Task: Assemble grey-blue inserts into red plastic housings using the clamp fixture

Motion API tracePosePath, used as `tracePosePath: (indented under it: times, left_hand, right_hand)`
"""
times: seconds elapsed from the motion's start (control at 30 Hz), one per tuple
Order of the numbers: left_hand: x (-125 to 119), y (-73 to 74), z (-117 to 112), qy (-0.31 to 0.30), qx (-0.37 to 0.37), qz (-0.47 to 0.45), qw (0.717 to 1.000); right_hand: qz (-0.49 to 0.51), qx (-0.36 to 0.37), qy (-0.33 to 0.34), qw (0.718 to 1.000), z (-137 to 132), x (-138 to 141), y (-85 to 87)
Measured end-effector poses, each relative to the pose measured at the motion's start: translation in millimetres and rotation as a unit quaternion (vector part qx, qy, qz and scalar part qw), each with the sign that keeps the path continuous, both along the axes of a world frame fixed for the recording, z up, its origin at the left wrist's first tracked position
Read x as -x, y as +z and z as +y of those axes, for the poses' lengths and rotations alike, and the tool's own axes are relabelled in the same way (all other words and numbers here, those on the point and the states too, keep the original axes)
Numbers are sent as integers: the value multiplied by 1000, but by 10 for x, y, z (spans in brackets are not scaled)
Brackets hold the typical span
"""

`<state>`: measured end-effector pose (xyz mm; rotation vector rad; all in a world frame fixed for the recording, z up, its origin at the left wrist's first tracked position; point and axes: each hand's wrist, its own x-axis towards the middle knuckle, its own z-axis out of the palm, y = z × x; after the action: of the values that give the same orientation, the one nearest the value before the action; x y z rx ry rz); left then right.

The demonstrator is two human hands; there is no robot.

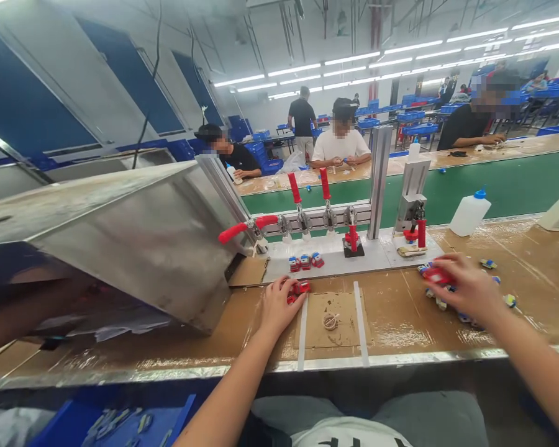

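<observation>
My left hand (279,305) rests on the bench with its fingers curled over small red plastic parts (302,287), in front of the white base board. In my right hand (475,290), slightly blurred, a red plastic part (436,274) is pinched between thumb and fingers. It hovers over a loose pile of small blue, white and yellow parts (441,303). Three red-and-blue parts (305,262) sit in a row on the board's front edge. Between my hands, a small round dish (330,320) with a thin stick lies on a taped cardboard sheet (345,341).
Several red-handled toggle clamps (327,186) stand behind the board. A separate clamp fixture (412,233) is to their right, near a white bottle (470,214) with a blue cap. A metal box (168,248) fills the left. Co-workers sit beyond the green belt (503,177).
</observation>
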<state>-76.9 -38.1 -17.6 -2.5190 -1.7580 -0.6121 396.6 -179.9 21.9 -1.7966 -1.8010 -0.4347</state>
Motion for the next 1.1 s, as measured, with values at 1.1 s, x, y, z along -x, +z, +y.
tracePosePath:
  times: [1.1]
  left_hand:
    - [-659,235,58,-274,272,-222,895]
  right_hand:
    - [91,193,281,936,502,2266,-321]
